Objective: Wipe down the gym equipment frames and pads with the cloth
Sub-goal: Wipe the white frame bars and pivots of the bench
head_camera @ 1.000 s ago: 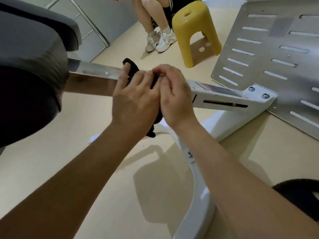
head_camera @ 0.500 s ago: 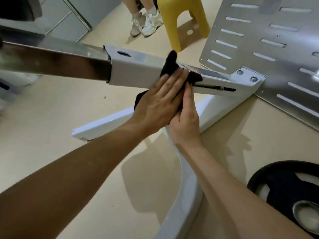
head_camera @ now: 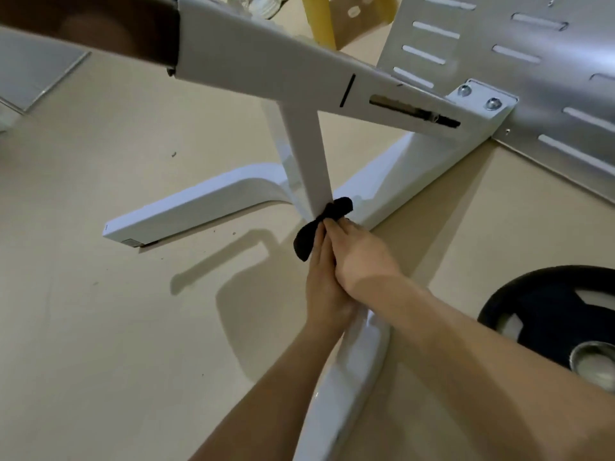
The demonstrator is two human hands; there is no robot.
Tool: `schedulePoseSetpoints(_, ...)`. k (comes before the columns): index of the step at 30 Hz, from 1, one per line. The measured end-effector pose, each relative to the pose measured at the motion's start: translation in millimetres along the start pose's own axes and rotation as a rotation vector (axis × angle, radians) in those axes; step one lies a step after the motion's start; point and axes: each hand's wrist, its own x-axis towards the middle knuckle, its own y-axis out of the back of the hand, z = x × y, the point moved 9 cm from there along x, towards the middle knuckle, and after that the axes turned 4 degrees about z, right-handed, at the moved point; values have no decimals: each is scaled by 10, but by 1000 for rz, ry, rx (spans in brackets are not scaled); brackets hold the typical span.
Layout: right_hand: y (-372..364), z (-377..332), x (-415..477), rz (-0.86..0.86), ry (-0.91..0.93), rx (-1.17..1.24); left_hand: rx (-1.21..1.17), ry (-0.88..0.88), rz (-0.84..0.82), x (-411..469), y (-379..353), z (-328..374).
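Reaching in from the bottom edge, both forearms meet low over the white frame [head_camera: 352, 364]. Right hand [head_camera: 362, 257] lies over left hand [head_camera: 324, 294]. Right fingertips curl onto the black cloth [head_camera: 339, 207] and pinch it. Left fingers lie along the cloth's lower fold; the right hand hides the rest, so I cannot tell its grip. Cloth wraps the foot of the upright post [head_camera: 309, 154], where the post meets the base legs [head_camera: 199, 207]. Weight plate [head_camera: 539, 304] lies on the floor [head_camera: 100, 327], right of the arms. Farther off: sloping beam [head_camera: 259, 54], slotted metal plate [head_camera: 532, 68], yellow stool [head_camera: 321, 24].
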Motion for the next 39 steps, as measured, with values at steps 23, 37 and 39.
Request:
schedulePoseSetpoints(23,-126,310,-299,-366,-249,105,-458,570,-239,-254,-232,-247)
schedulePoseSetpoints(37,149,594,-507,-147,-317,94,120,493,-257,-299,-321,-151)
schedulePoseSetpoints(39,250,487,-540,46,-238,207,212,494,-105,-249,-316,-181)
